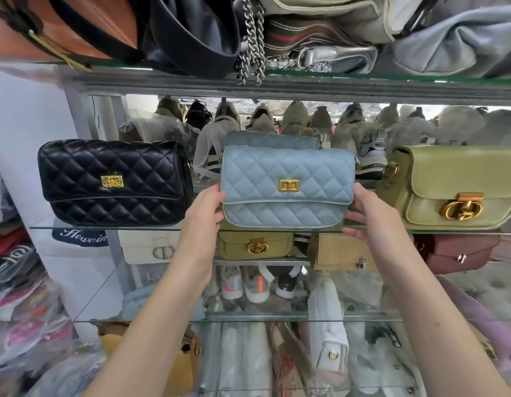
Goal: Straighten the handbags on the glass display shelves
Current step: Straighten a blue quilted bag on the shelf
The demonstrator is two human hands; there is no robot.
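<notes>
The pale blue bag (277,164) was quilted, leather-like material with a soft, near-matt sheen, and its clasp (286,185) was gold-toned metal. The black bag (114,179) had the same quilting but looked glossier. The olive bag (460,173) was smooth and faintly shiny. The shelf (128,228) was clear glass. A chain (250,38) of dull silver metal hung above.

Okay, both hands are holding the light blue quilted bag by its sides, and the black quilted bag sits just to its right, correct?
Not quite. The head view shows the black quilted bag sitting to its left, not its right. The rest holds: the left hand and right hand hold the light blue quilted bag by its sides.
</notes>
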